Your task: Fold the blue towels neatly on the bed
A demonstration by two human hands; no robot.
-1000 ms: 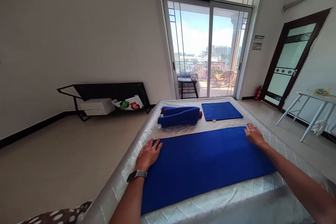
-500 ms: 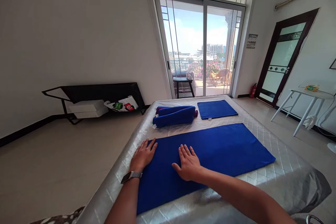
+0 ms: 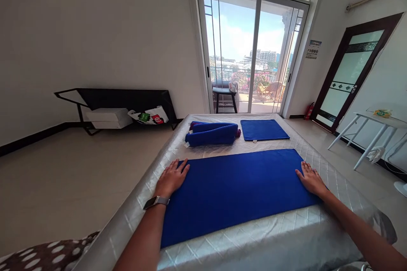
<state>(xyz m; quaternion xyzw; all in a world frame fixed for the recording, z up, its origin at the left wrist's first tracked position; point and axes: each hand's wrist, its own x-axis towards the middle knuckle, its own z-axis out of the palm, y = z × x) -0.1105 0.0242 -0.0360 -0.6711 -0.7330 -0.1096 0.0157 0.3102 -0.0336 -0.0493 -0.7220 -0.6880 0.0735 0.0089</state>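
Note:
A large blue towel [image 3: 235, 190] lies spread flat across a silver quilted mattress [image 3: 254, 241]. My left hand [image 3: 171, 176], with a watch on its wrist, rests open and flat on the towel's left end. My right hand [image 3: 310, 179] lies open and flat on the towel's right end, fingers stretched forward. Farther back sit a rolled bundle of blue towels [image 3: 211, 133] and a smaller flat blue towel [image 3: 263, 129].
A black metal rack [image 3: 117, 106] with a white box and a printed bag stands by the left wall. Sliding glass doors [image 3: 251, 51] open onto a balcony behind the mattress. A white table [image 3: 378, 129] stands at right beside a dark-framed door.
My right hand slid from the towel's right end to its middle, then back out to the right end. The left hand stayed on the left end.

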